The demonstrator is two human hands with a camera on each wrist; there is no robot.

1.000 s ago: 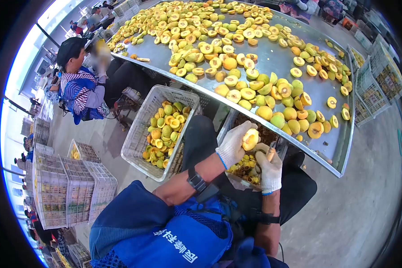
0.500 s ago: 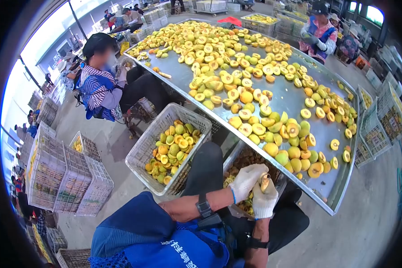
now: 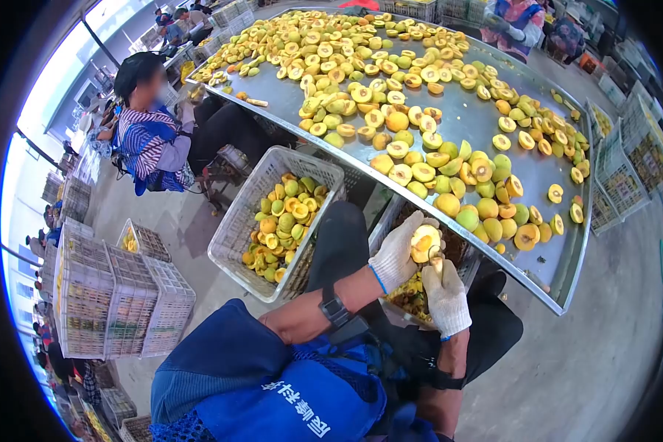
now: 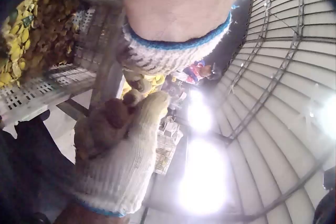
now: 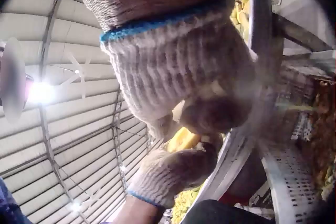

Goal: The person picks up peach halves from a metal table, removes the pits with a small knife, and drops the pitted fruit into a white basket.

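My left hand (image 3: pixel 395 256), in a white knit glove with a blue cuff, holds a yellow peach half (image 3: pixel 424 243), its cut face up. The peach half (image 5: pixel 184 140) also shows between both gloves in the right wrist view. My right hand (image 3: pixel 448 303), gloved alike, grips a wooden-handled tool (image 3: pixel 437 263) right at the fruit's near edge; the tool's working end is hidden. Beneath both hands stands a crate (image 5: pixel 286 176) of brown and yellow scraps. In the left wrist view, the right glove (image 4: pixel 123 166) is below the left cuff.
A metal table (image 3: pixel 527 166) heaped with halved peaches slopes across the front, its raised rim close beyond my hands. Left of my knee is a grey crate (image 3: pixel 225 239) of peach halves. Stacked crates (image 3: pixel 118 302) stand further left. A seated person (image 3: pixel 151 140) works at the table's left side.
The hands came together lower down with the fruit covered, then rose slightly, and the peach half's cut face shows again. The tool has come up to the fruit. The head view has shifted.
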